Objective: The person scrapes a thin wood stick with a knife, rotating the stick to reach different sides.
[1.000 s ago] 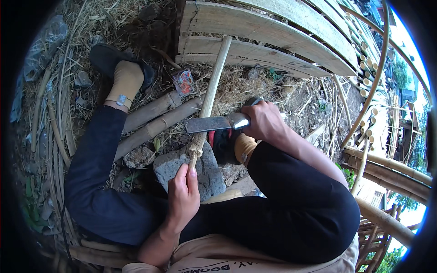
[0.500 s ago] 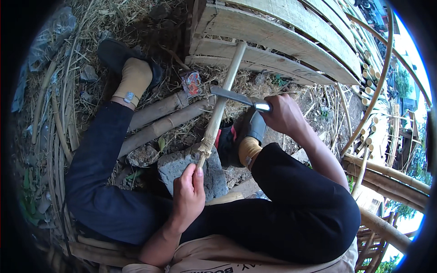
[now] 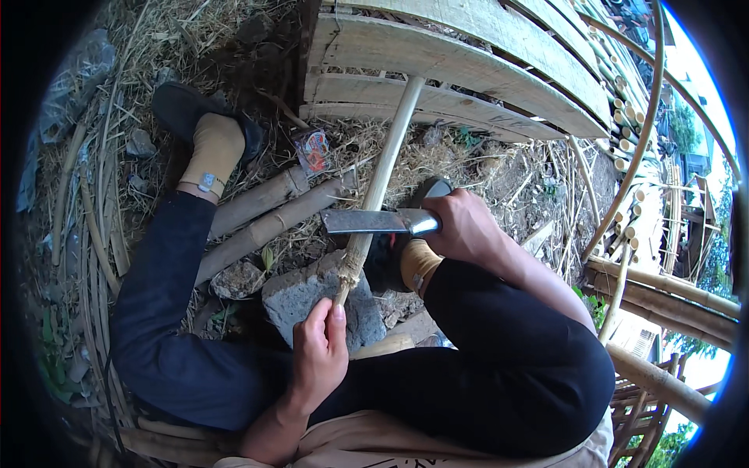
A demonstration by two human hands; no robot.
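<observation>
At left, two bamboo lengths [image 3: 273,227] are lying near a grey stone block [image 3: 300,294]. The left hand [image 3: 321,351] is pinching the lower end of a pale stick [image 3: 392,152] between thumb and fingers; the stick is slanting up and away over the block. Its upper length is showing a smooth surface, apparently finished; a frayed collar [image 3: 349,274] is remaining just above the pinched end, seemingly still unworked. A broad-bladed knife [image 3: 349,222] is crossing the stick above this collar; whether it is touching is unclear. The right hand [image 3: 466,225] is gripping the knife handle, fingers wrapped around it. Compared with the preceding frame, the blade is sitting lower, nearer the collar, and is presenting more flat face.
</observation>
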